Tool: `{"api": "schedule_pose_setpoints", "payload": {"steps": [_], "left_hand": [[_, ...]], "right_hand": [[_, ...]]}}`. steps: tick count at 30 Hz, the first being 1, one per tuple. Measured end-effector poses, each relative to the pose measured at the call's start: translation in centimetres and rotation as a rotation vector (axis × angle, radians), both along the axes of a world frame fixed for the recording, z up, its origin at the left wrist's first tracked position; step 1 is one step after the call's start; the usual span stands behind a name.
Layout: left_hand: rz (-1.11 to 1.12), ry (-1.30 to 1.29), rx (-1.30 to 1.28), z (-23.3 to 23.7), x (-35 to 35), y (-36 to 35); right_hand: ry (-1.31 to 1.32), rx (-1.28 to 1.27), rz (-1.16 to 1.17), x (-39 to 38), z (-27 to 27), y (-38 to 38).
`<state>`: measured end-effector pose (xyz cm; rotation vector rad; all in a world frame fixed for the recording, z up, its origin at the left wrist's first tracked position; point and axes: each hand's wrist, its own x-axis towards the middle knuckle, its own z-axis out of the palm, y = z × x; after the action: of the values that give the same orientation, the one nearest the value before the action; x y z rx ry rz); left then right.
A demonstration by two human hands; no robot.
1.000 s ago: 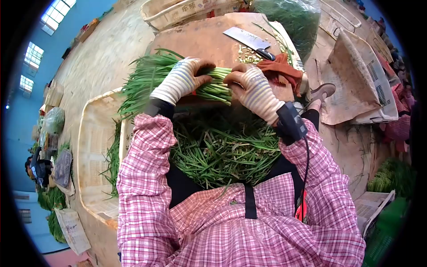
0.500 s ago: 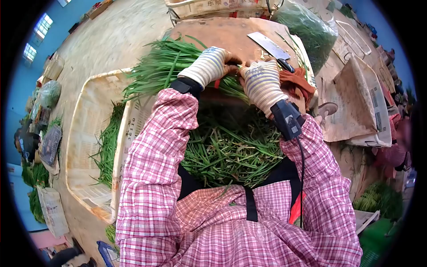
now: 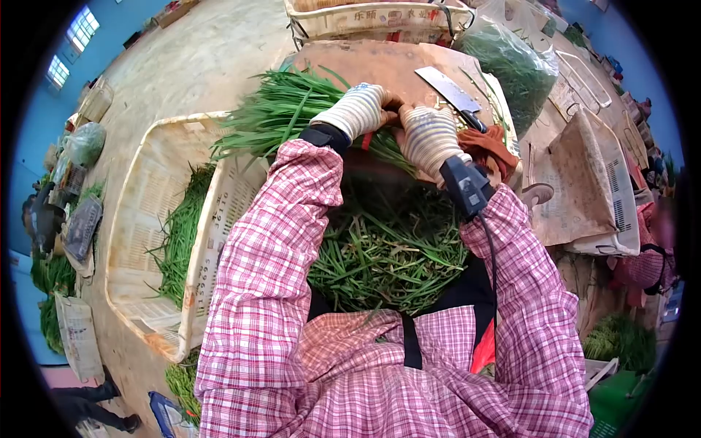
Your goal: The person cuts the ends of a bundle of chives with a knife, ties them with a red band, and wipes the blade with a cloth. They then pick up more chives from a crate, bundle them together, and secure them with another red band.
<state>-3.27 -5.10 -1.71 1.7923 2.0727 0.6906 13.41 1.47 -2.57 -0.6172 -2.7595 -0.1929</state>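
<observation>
Head view. Both hands, in striped knit gloves, are closed side by side round a bundle of long green leaves (image 3: pixel 281 109) held over a brown board (image 3: pixel 365 58). The left hand (image 3: pixel 358 109) clasps it at mid-length, fingers curled over the top. The right hand (image 3: pixel 427 135) touches the left at its 4 o'clock and grips the stalk end. The bundle's long axis runs from 9 o'clock, where the leaf tips fan out over a pale crate (image 3: pixel 146 219), to 4 o'clock under the right hand, so the left hand is nearer the leafy end. A red strip (image 3: pixel 365 140) shows under the left hand; what it is cannot be told. A cleaver (image 3: pixel 449 89) lies at 1 o'clock from the right hand, a red cloth (image 3: pixel 489 146) just beside it at 3 o'clock. Loose greens (image 3: pixel 387 248) are heaped at 6 o'clock.
</observation>
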Motion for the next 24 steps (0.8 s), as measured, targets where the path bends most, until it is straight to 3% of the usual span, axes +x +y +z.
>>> {"api": "schedule_pose_setpoints", "payload": {"steps": [2,3,6,10,12,14,18,24], "left_hand": [[0.004,-0.011,-0.002,0.4,0.2,-0.3],[-0.007,-0.031,-0.010,0.3,0.1,-0.2],[-0.011,-0.069,0.002,0.1,-0.1,-0.2],[-0.009,-0.079,0.021,0.2,-0.2,-0.2],[-0.008,-0.147,0.065,0.1,-0.2,-0.8],[0.045,-0.034,0.130,0.1,-0.3,-2.1],[0.093,-0.145,0.118,-0.8,-0.5,-2.9],[0.102,-0.160,0.136,-1.6,-0.4,-2.4]], "right_hand": [[0.004,0.061,0.005,-0.2,-0.6,0.3],[-0.109,-0.067,-0.051,-0.1,0.2,0.3],[0.163,-0.254,0.189,1.0,-1.4,2.1],[0.137,-0.146,0.242,0.3,-1.0,1.7],[0.122,-0.214,0.169,0.2,-0.7,1.4],[0.177,-0.247,0.165,0.1,-0.8,1.6],[0.086,-0.182,0.251,0.2,-0.3,1.9],[-0.035,-0.310,0.054,-1.3,2.3,0.4]]}}
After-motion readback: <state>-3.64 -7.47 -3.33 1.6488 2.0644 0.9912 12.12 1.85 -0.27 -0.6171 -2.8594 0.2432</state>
